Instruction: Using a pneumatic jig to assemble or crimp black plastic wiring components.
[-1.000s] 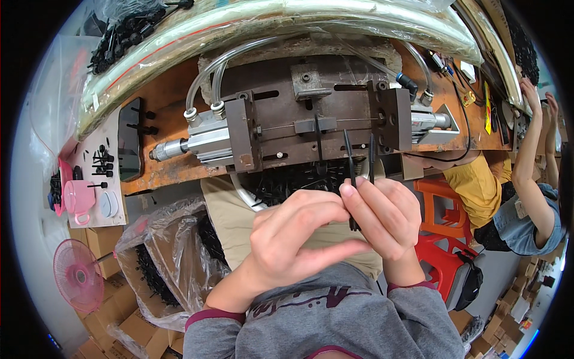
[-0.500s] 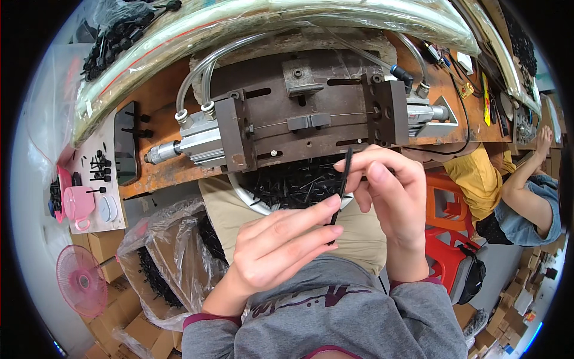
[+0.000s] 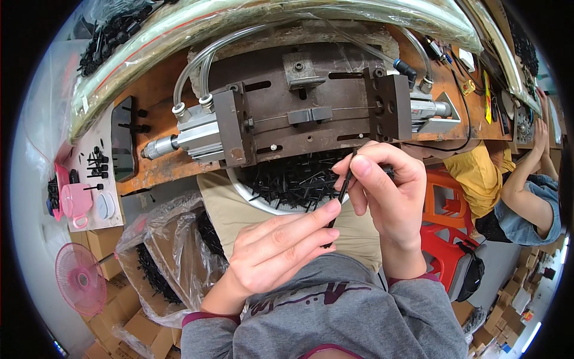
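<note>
A thin black stick-like plastic part slants between my two hands, above my lap. My left hand pinches its lower end, with the fingers stretched toward the right. At its upper end, the thumb and forefinger of my right hand close on it. Just beyond the hands, a white-rimmed basin holds a heap of similar black parts. Past the basin stands a brown metal fixture with a small grey block at its middle.
Silver air cylinders with clear hoses flank the fixture on the wooden bench. On the left are a phone, a pink cup, a pink fan and a plastic-lined box. Another person's arm and red stools are at right.
My right thumb and fingers have closed over the upper end of the black part, which stuck out above them before. My left hand stays nearly in place. The other person's hands have shifted.
</note>
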